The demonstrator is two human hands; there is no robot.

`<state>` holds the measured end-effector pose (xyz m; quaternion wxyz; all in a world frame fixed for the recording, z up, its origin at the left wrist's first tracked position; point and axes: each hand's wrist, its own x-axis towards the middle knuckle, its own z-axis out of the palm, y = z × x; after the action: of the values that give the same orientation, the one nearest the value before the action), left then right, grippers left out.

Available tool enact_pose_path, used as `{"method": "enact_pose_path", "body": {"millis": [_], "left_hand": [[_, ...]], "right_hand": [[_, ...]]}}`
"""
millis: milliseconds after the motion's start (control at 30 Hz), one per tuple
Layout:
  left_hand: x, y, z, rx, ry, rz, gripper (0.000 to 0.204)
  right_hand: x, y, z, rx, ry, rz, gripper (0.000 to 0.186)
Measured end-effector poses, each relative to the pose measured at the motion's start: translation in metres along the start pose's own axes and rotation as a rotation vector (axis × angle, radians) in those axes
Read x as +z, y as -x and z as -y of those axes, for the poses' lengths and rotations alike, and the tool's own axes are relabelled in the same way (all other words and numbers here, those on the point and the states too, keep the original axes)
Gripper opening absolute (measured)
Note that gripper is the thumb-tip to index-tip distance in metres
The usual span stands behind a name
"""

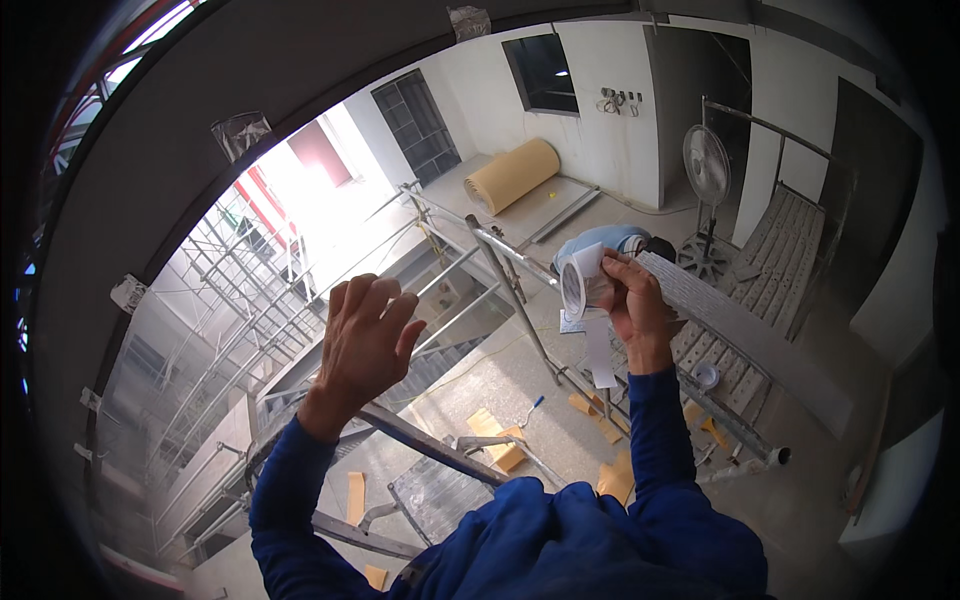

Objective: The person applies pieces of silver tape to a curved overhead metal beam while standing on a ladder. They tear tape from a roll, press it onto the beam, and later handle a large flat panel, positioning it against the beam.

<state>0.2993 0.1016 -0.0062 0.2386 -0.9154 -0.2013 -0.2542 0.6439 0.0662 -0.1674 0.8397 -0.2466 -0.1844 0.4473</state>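
Observation:
My right hand [640, 305] is closed round a roll of white tape [573, 290], thumb and fingers gripping its right side. A loose white strip [600, 358] hangs down below the roll. My left hand [362, 345] is raised at the left, back of the hand toward me. Its fingers are bent and spread, with the thumb apart, and nothing shows in it. Metal scaffold tubes [515, 290] stand beyond and between my hands.
Below, a person in light blue [600, 238] is bent over behind the tape. A rolled tan sheet [513, 177] lies on the far floor. A pedestal fan [706, 168] stands near perforated scaffold planks [765, 250]. Tan scraps [495, 435] litter the floor. A dark beam [165, 190] curves overhead.

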Motion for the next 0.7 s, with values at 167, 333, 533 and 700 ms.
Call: {"method": "enact_pose_path", "body": {"millis": [167, 333, 533, 700], "left_hand": [[-0.015, 0.059, 0.027, -0.335, 0.128, 0.188, 0.039], [-0.035, 0.09, 0.024, -0.482, 0.124, 0.259, 0.048], [-0.073, 0.115, 0.024, -0.713, 0.185, 0.427, 0.059], [-0.086, 0.148, 0.034, -0.873, 0.134, 0.294, 0.063]], "right_hand": [[-0.025, 0.016, -0.015, 0.064, 0.039, -0.001, 0.025], [-0.037, 0.035, -0.02, 0.044, 0.076, -0.092, 0.023], [-0.05, 0.062, -0.015, -0.006, 0.112, -0.128, 0.026], [-0.056, 0.076, -0.018, -0.005, 0.133, -0.113, 0.023]]}}
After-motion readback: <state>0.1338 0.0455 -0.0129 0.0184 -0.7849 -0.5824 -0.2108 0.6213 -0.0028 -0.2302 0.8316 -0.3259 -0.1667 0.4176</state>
